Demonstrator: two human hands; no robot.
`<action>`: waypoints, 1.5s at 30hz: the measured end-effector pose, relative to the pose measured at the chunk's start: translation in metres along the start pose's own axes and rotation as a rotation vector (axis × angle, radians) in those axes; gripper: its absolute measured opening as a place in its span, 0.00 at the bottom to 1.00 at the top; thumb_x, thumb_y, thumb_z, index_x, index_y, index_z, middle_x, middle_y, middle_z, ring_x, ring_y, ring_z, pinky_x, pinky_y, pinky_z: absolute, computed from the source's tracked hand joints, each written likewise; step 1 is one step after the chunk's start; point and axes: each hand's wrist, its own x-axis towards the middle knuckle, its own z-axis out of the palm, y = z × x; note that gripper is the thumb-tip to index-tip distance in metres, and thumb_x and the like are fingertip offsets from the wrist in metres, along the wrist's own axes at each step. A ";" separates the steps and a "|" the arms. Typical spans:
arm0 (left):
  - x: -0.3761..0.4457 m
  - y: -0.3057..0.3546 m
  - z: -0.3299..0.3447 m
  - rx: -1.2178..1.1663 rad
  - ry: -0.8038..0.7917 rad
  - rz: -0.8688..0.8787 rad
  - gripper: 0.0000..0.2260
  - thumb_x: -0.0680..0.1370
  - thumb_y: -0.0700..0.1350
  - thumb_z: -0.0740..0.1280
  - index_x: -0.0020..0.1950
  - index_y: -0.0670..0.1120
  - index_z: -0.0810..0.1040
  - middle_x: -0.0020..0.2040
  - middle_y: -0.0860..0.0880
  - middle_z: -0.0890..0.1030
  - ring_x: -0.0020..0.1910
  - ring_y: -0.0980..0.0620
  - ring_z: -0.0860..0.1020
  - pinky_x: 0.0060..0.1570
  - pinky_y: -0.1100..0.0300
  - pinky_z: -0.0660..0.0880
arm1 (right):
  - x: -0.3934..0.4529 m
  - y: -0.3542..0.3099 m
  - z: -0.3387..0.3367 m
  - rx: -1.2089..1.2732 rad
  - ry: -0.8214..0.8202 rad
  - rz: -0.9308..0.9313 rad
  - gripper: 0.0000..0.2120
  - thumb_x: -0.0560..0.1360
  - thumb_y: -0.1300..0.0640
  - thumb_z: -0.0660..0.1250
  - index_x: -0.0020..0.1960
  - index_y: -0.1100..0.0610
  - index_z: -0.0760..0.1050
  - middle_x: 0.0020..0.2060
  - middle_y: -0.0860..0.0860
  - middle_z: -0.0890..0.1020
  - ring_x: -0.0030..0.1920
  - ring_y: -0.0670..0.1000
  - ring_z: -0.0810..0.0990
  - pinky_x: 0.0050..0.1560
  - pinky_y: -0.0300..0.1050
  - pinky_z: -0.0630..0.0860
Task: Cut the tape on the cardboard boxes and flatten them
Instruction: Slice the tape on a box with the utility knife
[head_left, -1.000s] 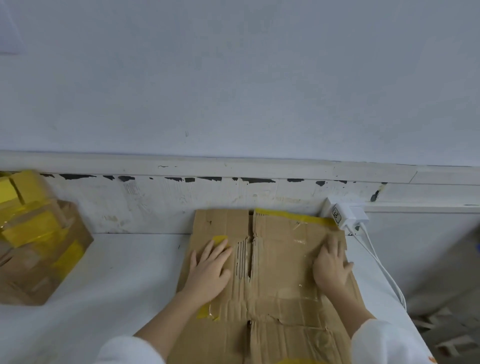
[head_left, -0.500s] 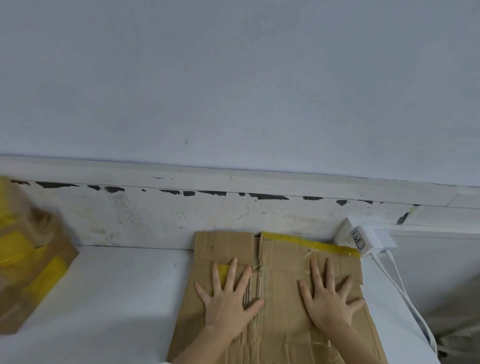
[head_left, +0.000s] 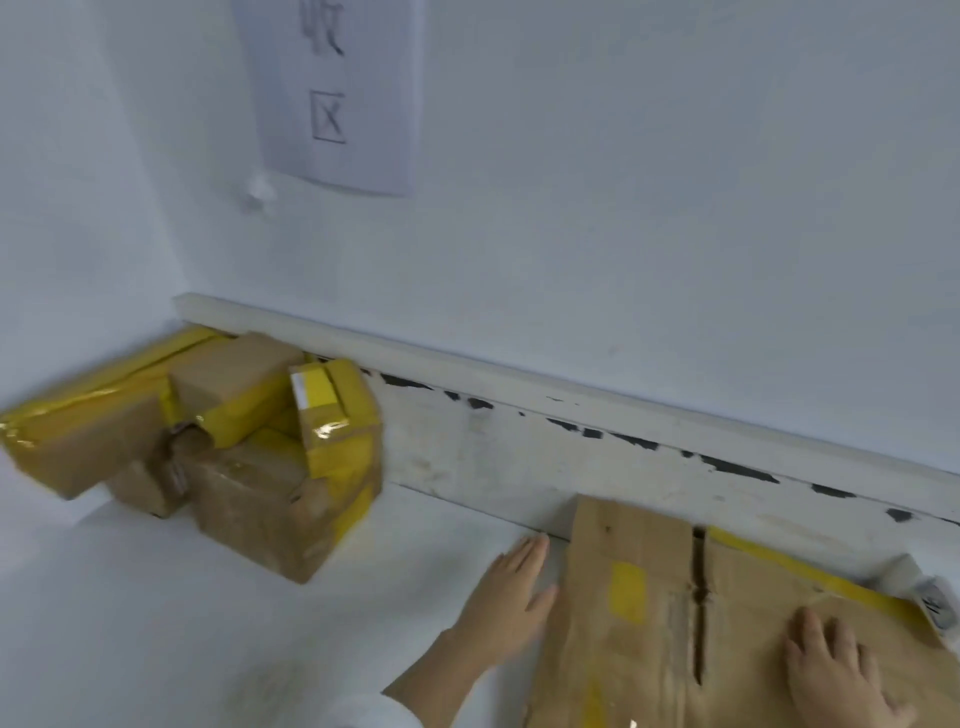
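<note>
1. Two hands were pressing on the flattened cardboard box (head_left: 727, 618) half a second ago; now only the right hand (head_left: 836, 675) lies on it, palm down with fingers straight, near its right side.
2. The left hand (head_left: 511, 597) has come off the cardboard and is on or just over the white tabletop (head_left: 208, 623) beside the box's left edge, fingers straight and together, holding nothing.
3. The view has swung left, so the pile of taped boxes (head_left: 208, 447), earlier only at the frame's edge, now shows in full.
4. My reading: this box is done, lying flat with its flaps split along a torn seam, and the left hand is probably heading for the next box in the pile.
5. That pile sits well apart from the flat box, in the back-left corner against the wall, wrapped in yellow tape (head_left: 332, 415), none of it visibly cut.
6. No cutting tool shows anywhere in the picture.
7. A scuffed white baseboard (head_left: 519, 410) with dark chipped patches backs the tabletop.
8. A paper sign (head_left: 332, 93) hangs on the pale wall above, and a white charger (head_left: 930, 603) sits at the far right by the box's corner.
</note>
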 end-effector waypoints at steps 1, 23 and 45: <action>-0.010 -0.015 -0.018 -0.006 0.084 0.018 0.25 0.83 0.50 0.51 0.78 0.45 0.50 0.78 0.50 0.51 0.76 0.56 0.50 0.69 0.69 0.43 | -0.009 -0.011 -0.003 0.066 0.031 -0.030 0.26 0.80 0.46 0.46 0.76 0.54 0.55 0.75 0.55 0.56 0.73 0.56 0.59 0.72 0.55 0.57; 0.021 -0.191 -0.276 -0.397 0.252 -0.194 0.29 0.82 0.48 0.56 0.78 0.43 0.45 0.77 0.43 0.51 0.74 0.45 0.57 0.69 0.54 0.60 | -0.134 -0.429 -0.020 1.003 -0.260 -0.405 0.19 0.83 0.51 0.49 0.71 0.57 0.61 0.63 0.49 0.71 0.62 0.50 0.71 0.60 0.42 0.68; -0.179 -0.168 -0.145 -0.643 -0.030 -0.110 0.12 0.76 0.37 0.67 0.48 0.56 0.74 0.49 0.45 0.77 0.51 0.48 0.77 0.55 0.55 0.72 | -0.246 -0.230 0.053 1.219 -0.476 -0.278 0.09 0.80 0.61 0.57 0.54 0.63 0.74 0.44 0.53 0.76 0.45 0.48 0.75 0.50 0.44 0.72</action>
